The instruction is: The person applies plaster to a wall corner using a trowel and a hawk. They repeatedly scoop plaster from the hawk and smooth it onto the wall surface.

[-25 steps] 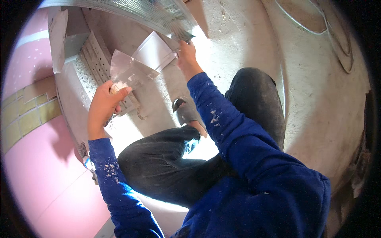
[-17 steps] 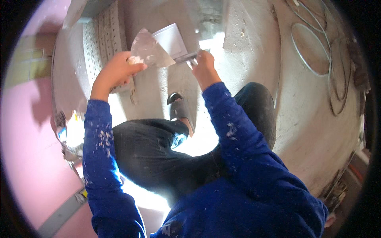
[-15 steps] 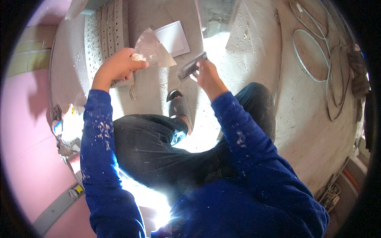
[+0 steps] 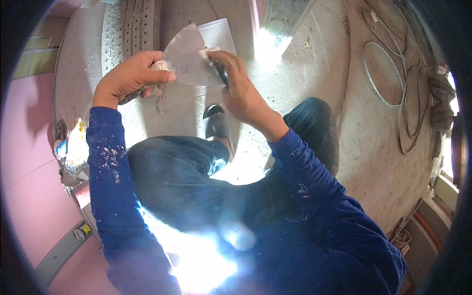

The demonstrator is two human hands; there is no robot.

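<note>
My left hand (image 4: 135, 76) is closed around the handle end of a wide putty knife. The broad, whitish-smeared blade of that putty knife (image 4: 184, 51) fans out to the right of my thumb. My right hand (image 4: 238, 86) is closed on a dark, narrow flat tool (image 4: 219, 71), whose exact kind I cannot make out. That tool is at the blade's right edge, with a blurred pale patch by my fingertips; whether it touches the blade I cannot tell. Behind the blade, a white square panel (image 4: 221, 37) lies on the floor, partly covered.
A perforated board (image 4: 130, 29) stands on the far left. A bright translucent sheet (image 4: 282, 24) is at the far middle. Looped cable (image 4: 371, 81) lies on the dusty concrete floor (image 4: 373, 162) at right. Pink boards (image 4: 34, 196) and clutter (image 4: 73, 162) are at left.
My right hand has moved left and slightly up, bringing the dark tool to the putty knife's blade. My left hand has shifted slightly left, still holding the putty knife.
</note>
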